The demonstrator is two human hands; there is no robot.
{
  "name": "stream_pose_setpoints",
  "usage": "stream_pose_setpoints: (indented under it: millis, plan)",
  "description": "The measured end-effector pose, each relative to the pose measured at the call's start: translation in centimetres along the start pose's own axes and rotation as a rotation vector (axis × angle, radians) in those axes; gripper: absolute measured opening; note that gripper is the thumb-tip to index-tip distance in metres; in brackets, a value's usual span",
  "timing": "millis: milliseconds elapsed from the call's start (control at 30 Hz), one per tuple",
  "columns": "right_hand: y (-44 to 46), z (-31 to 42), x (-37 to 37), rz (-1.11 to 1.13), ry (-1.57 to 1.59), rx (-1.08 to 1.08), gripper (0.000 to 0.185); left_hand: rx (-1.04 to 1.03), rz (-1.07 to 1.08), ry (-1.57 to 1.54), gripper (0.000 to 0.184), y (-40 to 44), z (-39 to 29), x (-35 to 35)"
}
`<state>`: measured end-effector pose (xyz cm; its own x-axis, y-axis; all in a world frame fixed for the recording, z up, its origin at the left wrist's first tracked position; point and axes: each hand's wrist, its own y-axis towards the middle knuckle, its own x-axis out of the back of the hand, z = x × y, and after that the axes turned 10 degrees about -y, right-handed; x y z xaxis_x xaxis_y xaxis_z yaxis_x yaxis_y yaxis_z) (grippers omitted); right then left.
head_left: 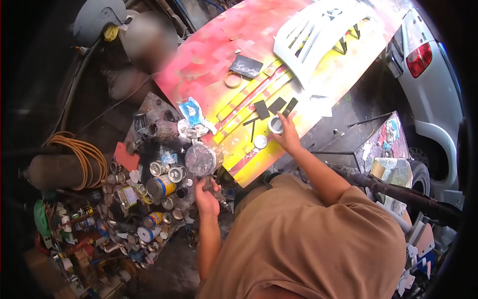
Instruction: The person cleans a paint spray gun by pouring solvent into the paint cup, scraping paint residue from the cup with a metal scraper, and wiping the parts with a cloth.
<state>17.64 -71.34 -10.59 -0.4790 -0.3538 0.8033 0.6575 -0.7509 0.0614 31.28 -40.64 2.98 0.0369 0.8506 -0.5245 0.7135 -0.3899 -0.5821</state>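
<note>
My right hand [288,135] is wrapped round a small open can [275,124] with grey contents, at the near edge of the paint-covered board. Close beside it lies a round white lid [260,142]. Dark rectangular blocks [261,109] and a thin dark stick [252,131] sit just beyond. Low on the left, my left hand [206,200] is palm up with its fingers apart and slightly curled. It is just below a large paint-crusted can [203,159]; whether the fingertips touch the can is unclear. No object shows in that palm.
A white slatted car grille [311,37] rests on the red and yellow board [199,65], near a tape roll [233,79]. Many paint tins [160,187] crowd the left. A hose-wrapped cylinder [64,169] lies beyond them. A white car [428,84] stands right; another person is upper left.
</note>
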Motion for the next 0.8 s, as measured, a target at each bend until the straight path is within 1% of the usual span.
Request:
stream_pose_setpoints:
  millis: [67,133,167,200,233,267,300,367,400,433,467,500,533,600,633,700,767,800]
  plan:
    - [0.1,0.7,1.0,-0.026,0.03,-0.008,0.087,-0.037,-0.015,-0.056,0.024,0.9,-0.5,0.8]
    - [0.3,2.1,1.3,-0.049,0.054,0.105,0.086,-0.091,-0.044,-0.101,0.024,1.6,-1.4,2.3]
    - [0.6,3.0,1.2,-0.064,0.069,0.162,0.086,-0.086,-0.089,-0.079,0.024,1.1,-1.4,3.0]
    - [0.7,4.3,1.0,-0.032,0.115,0.218,0.086,-0.083,-0.131,-0.058,0.024,0.5,-1.3,3.3]
    - [0.4,5.4,0.2,-0.01,0.084,0.253,0.083,-0.079,-0.176,-0.037,0.024,0.0,-1.1,3.3]
    - [0.0,6.7,-0.5,0.025,0.126,0.292,0.083,-0.038,-0.175,-0.066,0.022,-0.5,-0.2,3.0]
    - [-0.4,8.0,-1.3,0.063,0.169,0.331,0.084,-0.035,-0.146,-0.007,0.021,-0.5,0.4,2.5]
    - [-1.4,9.6,-2.8,0.222,0.21,0.381,0.082,-0.05,-0.113,-0.053,0.021,-0.5,0.3,1.3]
    - [-1.9,10.3,-3.1,0.268,0.204,0.444,0.083,-0.088,-0.112,-0.065,0.021,-0.3,-0.1,1.7]
    - [-2.4,10.8,-3.4,0.296,0.197,0.471,0.084,-0.126,-0.112,-0.077,0.021,-0.1,-0.7,2.4]
    - [-3.0,11.2,-3.8,0.323,0.19,0.499,0.084,-0.149,-0.159,-0.081,0.02,-0.2,-1.3,3.0]
    - [-3.4,11.3,-4.4,0.346,0.184,0.527,0.085,-0.138,-0.167,-0.067,0.02,-0.7,-1.3,3.5]
    - [-3.8,11.3,-5.3,0.322,0.187,0.558,0.087,-0.125,-0.173,-0.051,0.023,-1.3,-1.3,3.9]
    - [-4.1,11.1,-6.9,0.318,0.156,0.549,0.088,-0.091,-0.18,-0.052,0.033,-2.4,-0.4,3.2]
    - [-4.3,11.1,-7.4,0.318,0.14,0.542,0.088,-0.062,-0.174,-0.026,0.031,-2.4,0.2,3.0]
    - [-4.2,11.1,-8.0,0.331,0.105,0.544,0.088,-0.038,-0.121,-0.072,0.028,-2.0,0.7,2.6]
    - [-4.4,11.1,-7.6,0.33,0.054,0.566,0.087,-0.082,-0.139,-0.06,0.024,-1.4,0.4,3.6]
    - [-4.4,11.5,-6.2,0.322,0.022,0.586,0.086,-0.106,-0.144,-0.056,0.024,-1.1,0.2,3.9]
